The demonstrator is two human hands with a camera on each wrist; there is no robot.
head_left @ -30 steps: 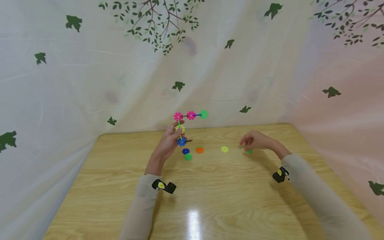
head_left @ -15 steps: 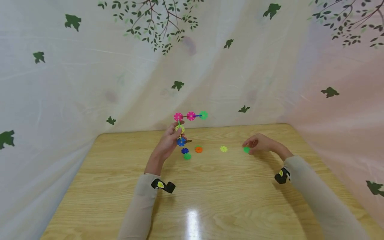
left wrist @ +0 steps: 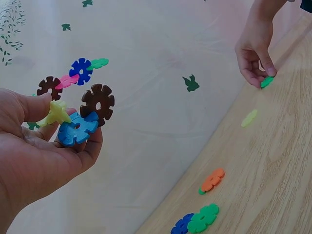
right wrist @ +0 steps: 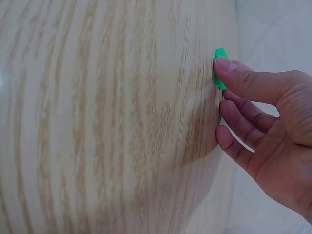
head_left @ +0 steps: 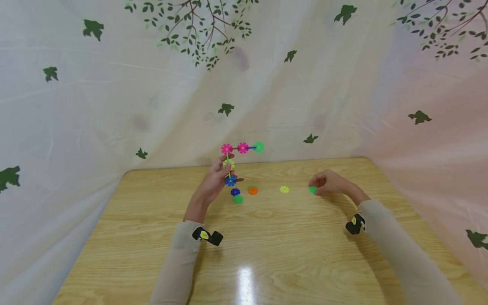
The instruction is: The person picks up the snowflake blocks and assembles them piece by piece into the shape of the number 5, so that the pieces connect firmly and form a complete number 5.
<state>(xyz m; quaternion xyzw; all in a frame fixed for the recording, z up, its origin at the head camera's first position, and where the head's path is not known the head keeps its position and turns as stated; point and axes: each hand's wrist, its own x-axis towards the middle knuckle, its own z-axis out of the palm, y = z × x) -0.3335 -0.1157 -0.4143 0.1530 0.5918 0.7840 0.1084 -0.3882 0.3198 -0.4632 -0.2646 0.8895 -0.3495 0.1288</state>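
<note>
My left hand [head_left: 211, 185] holds up a linked chain of notched plastic snowflake discs [head_left: 242, 148], pinching it at a yellow disc [left wrist: 57, 113] under the thumb. A light blue disc [left wrist: 77, 130] and a brown disc [left wrist: 98, 104] hang at the near end, over the curled fingers. Pink, dark blue and green discs run out at the far end. Farther right, my right hand [head_left: 331, 182] pinches a single green snowflake disc [right wrist: 220, 52] between thumb and forefinger, low over the tabletop. Its other fingers are loosely bent.
On the wooden table [head_left: 289, 245] lie a yellow disc [head_left: 284, 189], an orange disc [head_left: 252, 190] overlapping a green one, and a dark blue disc [head_left: 234, 192] beside another green disc [head_left: 238, 199]. A leaf-patterned curtain [head_left: 171, 106] stands behind the table's back edge.
My right hand, earlier with its fingers above the green disc, has closed thumb and forefinger on it and shifted slightly. The left hand and its chain have stayed nearly still.
</note>
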